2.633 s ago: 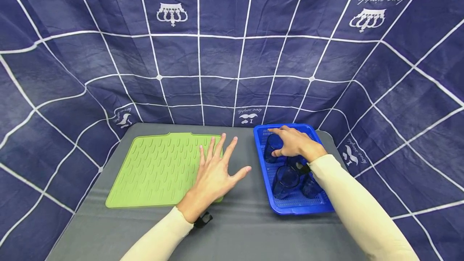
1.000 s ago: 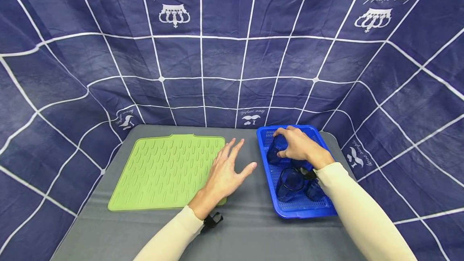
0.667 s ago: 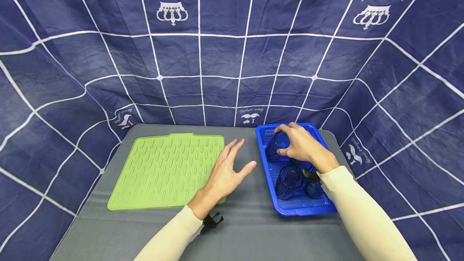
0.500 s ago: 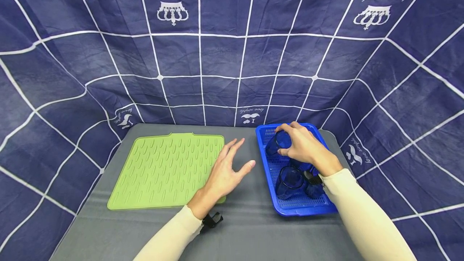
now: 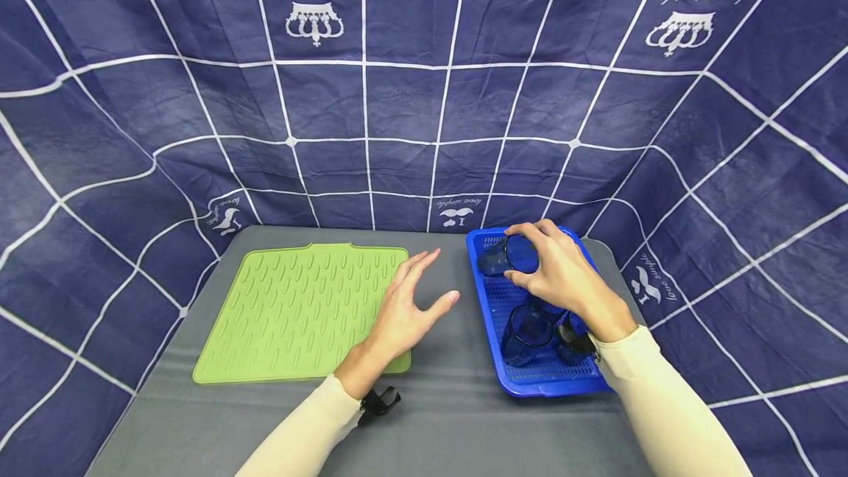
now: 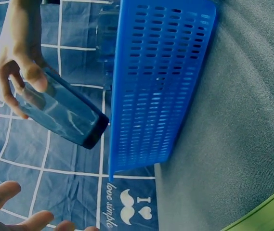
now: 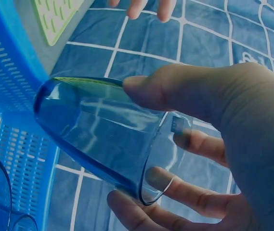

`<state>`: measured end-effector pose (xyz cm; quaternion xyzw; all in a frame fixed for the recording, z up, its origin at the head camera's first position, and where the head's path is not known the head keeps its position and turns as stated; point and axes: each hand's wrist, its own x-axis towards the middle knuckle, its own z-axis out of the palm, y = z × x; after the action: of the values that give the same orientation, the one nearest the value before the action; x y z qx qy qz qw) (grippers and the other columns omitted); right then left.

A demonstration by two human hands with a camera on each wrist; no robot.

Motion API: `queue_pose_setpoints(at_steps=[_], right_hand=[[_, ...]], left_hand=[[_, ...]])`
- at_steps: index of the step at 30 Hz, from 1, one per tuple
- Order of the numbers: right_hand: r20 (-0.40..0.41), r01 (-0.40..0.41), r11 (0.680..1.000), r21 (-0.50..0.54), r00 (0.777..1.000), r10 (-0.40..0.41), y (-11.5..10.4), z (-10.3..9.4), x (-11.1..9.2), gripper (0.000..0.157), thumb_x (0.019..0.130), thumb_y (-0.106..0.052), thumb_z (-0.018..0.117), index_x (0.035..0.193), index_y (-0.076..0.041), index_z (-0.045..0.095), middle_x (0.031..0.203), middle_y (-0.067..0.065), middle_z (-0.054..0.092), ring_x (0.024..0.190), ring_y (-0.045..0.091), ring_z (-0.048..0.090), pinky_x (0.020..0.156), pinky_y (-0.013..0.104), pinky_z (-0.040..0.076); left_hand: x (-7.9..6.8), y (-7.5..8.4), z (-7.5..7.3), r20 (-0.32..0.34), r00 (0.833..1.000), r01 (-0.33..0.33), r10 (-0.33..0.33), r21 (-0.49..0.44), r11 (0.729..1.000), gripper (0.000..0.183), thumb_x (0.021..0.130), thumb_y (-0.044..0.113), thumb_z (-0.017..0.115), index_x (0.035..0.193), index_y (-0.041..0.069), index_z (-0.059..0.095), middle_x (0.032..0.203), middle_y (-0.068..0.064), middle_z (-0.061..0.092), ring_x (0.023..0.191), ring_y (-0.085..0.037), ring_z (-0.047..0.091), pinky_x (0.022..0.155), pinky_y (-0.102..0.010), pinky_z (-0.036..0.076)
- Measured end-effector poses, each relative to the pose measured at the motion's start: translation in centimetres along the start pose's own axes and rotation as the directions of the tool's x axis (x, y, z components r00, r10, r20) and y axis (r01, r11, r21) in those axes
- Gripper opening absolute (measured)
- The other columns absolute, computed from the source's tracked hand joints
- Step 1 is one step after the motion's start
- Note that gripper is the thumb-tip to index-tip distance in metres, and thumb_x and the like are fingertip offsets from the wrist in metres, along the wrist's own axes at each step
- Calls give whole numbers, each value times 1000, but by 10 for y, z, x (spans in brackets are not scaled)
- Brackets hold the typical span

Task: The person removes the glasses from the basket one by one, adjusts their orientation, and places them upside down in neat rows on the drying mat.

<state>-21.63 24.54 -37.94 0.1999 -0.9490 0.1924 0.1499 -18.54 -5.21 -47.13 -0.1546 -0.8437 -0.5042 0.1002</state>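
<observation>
My right hand grips a clear blue drinking glass near its rim, thumb on one side and fingers on the other. The glass leans well over, its base pointing left, above the back of the blue basket. In the left wrist view the thick base of the glass is right at the basket's rim. The right wrist view shows fingertips around the mouth of the glass. My left hand hovers with spread fingers by the green mat's right edge, holding nothing.
Several more glasses stand in the basket, one upright glass at its front left and others partly hidden by the right wrist. A ridged green mat lies on the grey table. Patterned blue cloth hangs around the back and sides.
The right hand has closed around the back glass, raised it from standing in the basket and tipped it over leftward. The left hand has shifted slightly and its fingers have drawn closer together.
</observation>
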Motion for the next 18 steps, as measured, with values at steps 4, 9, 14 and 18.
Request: queue_pose_setpoints(at_steps=[4, 9, 14, 18], right_hand=[[-50, 17, 999, 33, 999, -15, -5, 1, -4, 69, 84, -25, 104, 146, -15, 75, 118, 19, 74, 95, 33, 67, 82, 49, 56], [-77, 6, 994, 113, 997, 3, -10, 3, -11, 68, 86, -24, 104, 147, -16, 75, 125, 18, 76, 101, 33, 75, 84, 48, 66], [-103, -6, 971, 238, 994, 31, -12, 9, -17, 67, 85, -20, 105, 146, -14, 77, 128, 18, 77, 107, 34, 80, 87, 50, 74], [-100, -18, 953, 303, 994, 50, -16, 13, -21, 68, 85, -20, 106, 146, -15, 76, 129, 16, 77, 107, 33, 83, 88, 49, 75]], left_hand=[[1, -1, -2, -13, 1000, -14, 13, -48, 999, 82, 100, 45, 92, 173, 31, 57, 177, -10, 55, 162, -36, 59, 121, -67, 60], [1, -1, -4, -8, 1000, -21, 20, -95, 995, 84, 99, 42, 94, 174, 35, 56, 177, -4, 55, 163, -32, 57, 117, -62, 65], [1, 0, -6, 4, 1000, -19, 20, -114, 993, 88, 98, 41, 96, 174, 41, 53, 177, 0, 54, 162, -30, 57, 117, -56, 66], [2, 0, -7, 2, 1000, -22, 22, -128, 991, 89, 98, 38, 97, 175, 41, 52, 176, 1, 54, 160, -32, 59, 115, -55, 67]])
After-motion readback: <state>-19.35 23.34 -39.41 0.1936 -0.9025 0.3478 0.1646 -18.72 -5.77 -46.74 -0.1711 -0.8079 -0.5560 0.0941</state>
